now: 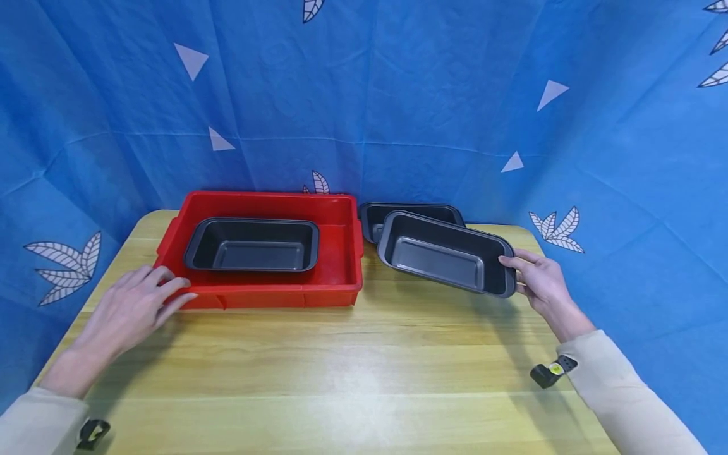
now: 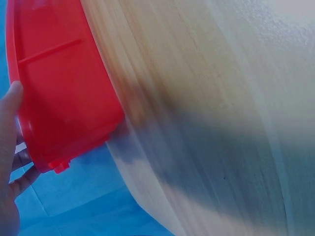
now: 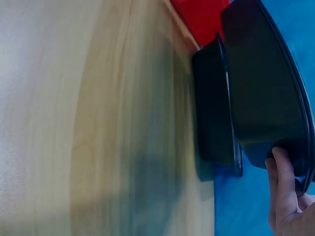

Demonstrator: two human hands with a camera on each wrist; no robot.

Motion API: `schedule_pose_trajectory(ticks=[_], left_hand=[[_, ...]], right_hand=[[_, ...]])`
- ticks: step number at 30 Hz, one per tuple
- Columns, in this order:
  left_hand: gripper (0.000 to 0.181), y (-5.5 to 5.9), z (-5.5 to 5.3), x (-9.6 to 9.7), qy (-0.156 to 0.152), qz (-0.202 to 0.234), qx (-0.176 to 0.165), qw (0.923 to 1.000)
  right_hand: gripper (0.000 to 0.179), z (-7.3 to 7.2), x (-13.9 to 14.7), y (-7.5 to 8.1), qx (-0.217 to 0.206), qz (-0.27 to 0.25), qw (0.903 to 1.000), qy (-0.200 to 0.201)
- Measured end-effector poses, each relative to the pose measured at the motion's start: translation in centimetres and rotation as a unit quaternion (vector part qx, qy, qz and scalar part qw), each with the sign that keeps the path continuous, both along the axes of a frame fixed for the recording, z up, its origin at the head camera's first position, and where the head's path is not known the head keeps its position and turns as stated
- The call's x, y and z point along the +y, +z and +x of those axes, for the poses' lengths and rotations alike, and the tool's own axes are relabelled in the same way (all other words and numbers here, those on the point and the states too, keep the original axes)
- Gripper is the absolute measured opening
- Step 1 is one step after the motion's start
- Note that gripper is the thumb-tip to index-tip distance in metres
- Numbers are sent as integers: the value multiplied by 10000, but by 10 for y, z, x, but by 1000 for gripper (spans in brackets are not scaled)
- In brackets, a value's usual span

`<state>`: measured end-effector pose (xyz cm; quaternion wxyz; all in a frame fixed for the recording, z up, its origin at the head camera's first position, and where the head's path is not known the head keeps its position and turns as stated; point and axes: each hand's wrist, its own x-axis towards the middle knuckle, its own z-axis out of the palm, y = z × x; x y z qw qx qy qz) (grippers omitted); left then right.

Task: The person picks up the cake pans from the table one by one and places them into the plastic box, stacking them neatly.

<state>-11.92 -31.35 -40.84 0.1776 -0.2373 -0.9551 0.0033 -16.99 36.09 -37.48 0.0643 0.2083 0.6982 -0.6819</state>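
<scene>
A dark grey loaf pan (image 1: 438, 256) is tilted above the table's right half. My right hand (image 1: 540, 281) grips its right end, thumb inside and fingers under the outer wall, as the right wrist view (image 3: 288, 196) also shows. Partly behind it, a second loaf pan (image 1: 409, 213) sits on the table. A third loaf pan (image 1: 253, 245) lies inside the red tray (image 1: 341, 297). At the tray's front left corner is my left hand (image 1: 133, 303), fingers loosely bent and thumb at the rim. The left wrist view shows its thumb (image 2: 15, 96) against the red rim.
The wooden table (image 1: 341, 366) extends in front of the tray and pans. Behind and at the sides hangs a blue cloth (image 1: 364, 95) with leaf and triangle prints. The tray's right wall stands close to the rear pan.
</scene>
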Motion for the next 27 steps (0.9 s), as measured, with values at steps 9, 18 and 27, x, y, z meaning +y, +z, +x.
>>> schedule_pose_trajectory(ticks=[9,18,27], left_hand=[[45,1,0,0,30,2,-34,10000],[45,2,0,0,-14,-6,60,10000],[45,2,0,0,-2,-17,-2,10000]], right_hand=[[16,-5,-10,14,51,-168,9998,-85],[16,-12,-26,21,169,-350,9992,-67],[15,-18,-45,27,319,-471,9984,-49]])
